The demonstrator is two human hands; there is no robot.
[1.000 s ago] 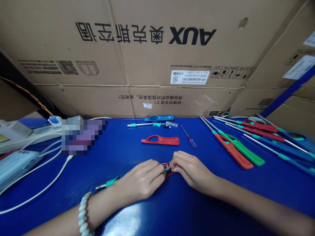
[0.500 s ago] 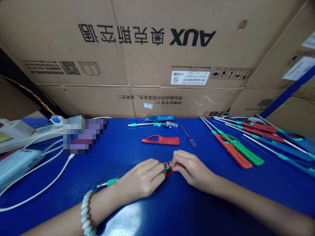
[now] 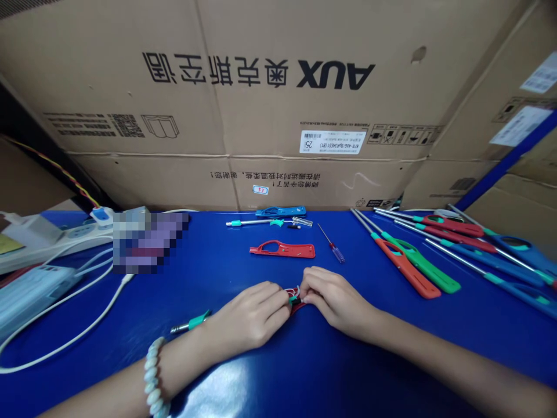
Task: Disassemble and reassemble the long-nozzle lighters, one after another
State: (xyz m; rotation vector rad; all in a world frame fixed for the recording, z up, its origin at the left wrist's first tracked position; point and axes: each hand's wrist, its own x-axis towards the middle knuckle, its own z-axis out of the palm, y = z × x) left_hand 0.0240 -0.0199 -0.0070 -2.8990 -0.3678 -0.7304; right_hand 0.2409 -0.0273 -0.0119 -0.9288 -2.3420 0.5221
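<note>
Low in the middle of the head view, my left hand (image 3: 256, 313) and my right hand (image 3: 337, 299) meet over a partly assembled gas lighter (image 3: 296, 309) with a red handle shell. My left hand is closed around it and covers most of it; the metal tip with its green collar (image 3: 198, 321) sticks out beyond the wrist. Between the fingertips show white wires (image 3: 290, 292) and a small black part (image 3: 296, 301). The fingers of my right hand pinch at the right end of that black part. Beyond the hands lies a red half shell (image 3: 282, 249), its inner side up.
A screwdriver (image 3: 332, 244), a blue half shell (image 3: 281, 211) and a loose lighter rod (image 3: 255, 222) lie farther back. Several lighters, including an orange one (image 3: 407, 267), rest at the right. A power strip (image 3: 78, 235) and white cables (image 3: 61, 354) occupy the left. A cardboard wall (image 3: 252, 128) stands behind.
Both hands keep almost the same grip on the lighter, with only slight finger movement. The view has tilted and shifted a little; nothing on the table has been moved.
</note>
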